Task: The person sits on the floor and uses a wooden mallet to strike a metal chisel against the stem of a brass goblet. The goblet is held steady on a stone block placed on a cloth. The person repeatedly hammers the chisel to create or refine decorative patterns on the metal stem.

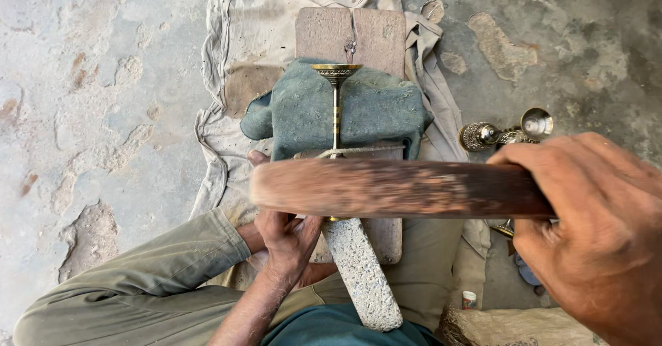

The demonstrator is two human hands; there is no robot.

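My right hand (596, 232) grips a long brown wooden stick (386, 189), held level across the view and blurred. Under it, my left hand (286, 239) clasps the near end of a slim brass stemmed piece (336, 105) with a round engraved cup at its far end. The brass piece lies on a grey-blue cloth (372, 108) draped over a wooden block (352, 32). A rough grey speckled cylinder (362, 273) runs from the brass piece's near end toward my lap. Part of the left hand is hidden behind the stick.
A dirty cream cloth (241, 36) covers the cracked concrete floor (89, 112) beneath the block. Several shiny brass pieces (507, 134) lie on the floor at right. A small white cup (469, 299) and a woven sack (514, 327) sit at lower right.
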